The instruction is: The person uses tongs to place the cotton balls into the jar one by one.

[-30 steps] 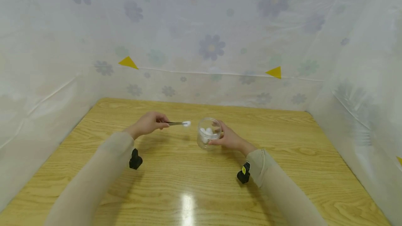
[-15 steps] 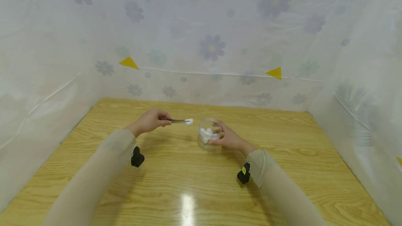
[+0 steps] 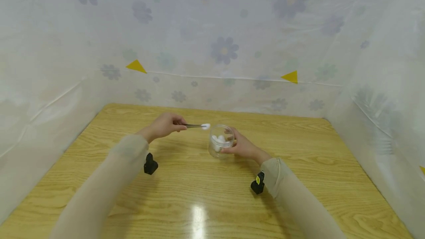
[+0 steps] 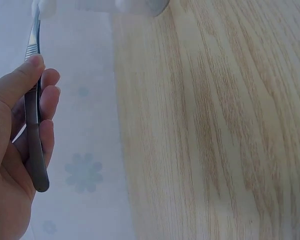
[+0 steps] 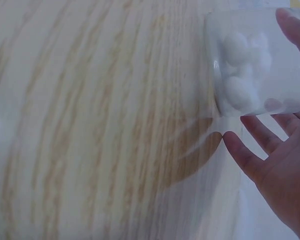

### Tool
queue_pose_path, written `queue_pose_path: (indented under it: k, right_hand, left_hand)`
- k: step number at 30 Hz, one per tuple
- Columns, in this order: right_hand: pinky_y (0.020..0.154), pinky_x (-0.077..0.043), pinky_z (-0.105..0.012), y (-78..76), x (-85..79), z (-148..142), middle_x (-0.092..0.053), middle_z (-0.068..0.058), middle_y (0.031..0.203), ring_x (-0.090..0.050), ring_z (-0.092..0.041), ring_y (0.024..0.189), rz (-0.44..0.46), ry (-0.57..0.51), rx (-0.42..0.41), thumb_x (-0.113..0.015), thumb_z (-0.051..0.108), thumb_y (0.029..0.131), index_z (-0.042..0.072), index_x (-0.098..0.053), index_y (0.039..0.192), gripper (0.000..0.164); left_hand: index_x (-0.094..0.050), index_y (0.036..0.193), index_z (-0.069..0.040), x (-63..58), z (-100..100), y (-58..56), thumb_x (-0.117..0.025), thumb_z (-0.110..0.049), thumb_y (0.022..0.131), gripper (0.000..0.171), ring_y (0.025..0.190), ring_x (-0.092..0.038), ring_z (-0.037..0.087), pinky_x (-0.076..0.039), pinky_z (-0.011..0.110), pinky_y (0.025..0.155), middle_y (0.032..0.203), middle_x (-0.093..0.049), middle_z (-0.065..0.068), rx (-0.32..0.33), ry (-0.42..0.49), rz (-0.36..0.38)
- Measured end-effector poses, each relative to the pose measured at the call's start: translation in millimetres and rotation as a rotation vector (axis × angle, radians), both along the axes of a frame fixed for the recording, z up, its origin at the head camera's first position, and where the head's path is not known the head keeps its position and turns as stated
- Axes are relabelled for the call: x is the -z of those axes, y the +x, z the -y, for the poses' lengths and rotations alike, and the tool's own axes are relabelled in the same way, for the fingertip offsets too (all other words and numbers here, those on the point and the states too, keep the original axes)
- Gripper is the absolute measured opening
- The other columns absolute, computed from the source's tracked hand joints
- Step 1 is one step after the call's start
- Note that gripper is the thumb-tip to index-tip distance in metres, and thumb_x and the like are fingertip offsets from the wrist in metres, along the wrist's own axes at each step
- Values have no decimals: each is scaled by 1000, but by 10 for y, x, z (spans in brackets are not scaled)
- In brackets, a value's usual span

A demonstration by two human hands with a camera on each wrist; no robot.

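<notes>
Metal tweezers [image 3: 194, 125] are pinched between the thumb and fingers of my left hand [image 3: 165, 125]. Their tips grip a white cotton ball [image 3: 206, 126], which hangs above the table just left of the jar's rim. With thumb and fingers around its right side, my right hand [image 3: 245, 146] holds a clear jar [image 3: 212, 151] upright and uncovered. Several cotton balls [image 5: 240, 92] lie at the bottom of the jar, as the right wrist view shows. In the left wrist view, the dark handle of the tweezers [image 4: 35, 145] crosses the palm, and the jar is cut off at the top.
The wood-grain table [image 3: 186, 187] spreads out around both hands. A pale flowered sheet [image 3: 199, 40] rises behind it and along both sides, with yellow triangles [image 3: 290, 77] on it. Small black devices [image 3: 151, 164] sit at both wrists.
My left hand has moved right and slightly away from me, bringing the tweezers and their cotton ball close to the jar's rim. The right hand and the jar have stayed in place.
</notes>
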State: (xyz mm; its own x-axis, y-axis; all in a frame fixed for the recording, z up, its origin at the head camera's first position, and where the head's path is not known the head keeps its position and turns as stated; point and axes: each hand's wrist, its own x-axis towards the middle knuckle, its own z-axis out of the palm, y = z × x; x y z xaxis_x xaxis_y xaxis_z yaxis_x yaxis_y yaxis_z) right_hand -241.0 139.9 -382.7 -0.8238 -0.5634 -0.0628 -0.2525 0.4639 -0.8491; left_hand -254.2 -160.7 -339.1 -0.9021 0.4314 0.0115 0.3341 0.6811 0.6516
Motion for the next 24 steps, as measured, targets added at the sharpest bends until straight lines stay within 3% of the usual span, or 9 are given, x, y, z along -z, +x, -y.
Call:
queue_pose_path:
  k: [3, 11, 24]
  right_hand:
    - [96, -42, -52, -4, 8, -3, -25, -28, 148, -34, -46, 131, -6, 1, -1, -69, 10, 85, 1, -16, 147, 82]
    - [98, -41, -53, -201, 310, -44, -25, -23, 150, -34, -42, 132, -18, 1, 20, -71, 14, 83, 7, -15, 149, 86]
    - [97, -43, -49, -201, 312, -67, -26, -17, 151, -36, -38, 132, -16, 16, 22, -73, 23, 82, 12, -15, 149, 89]
  left_hand:
    - [-68, 104, -6, -11, -47, -5, -62, -20, 91, 20, 83, -64, 22, -51, 34, 73, 92, -69, 6, 5, -8, -2]
    - [-68, 101, -10, -13, -190, -54, -62, -23, 91, 18, 77, -60, 13, -48, 32, 70, 89, -68, 3, 14, -32, 3]
    - [-68, 102, -8, 25, -336, -116, -62, -21, 91, 18, 82, -62, 21, -49, 32, 72, 91, -67, 5, 47, 18, 11]
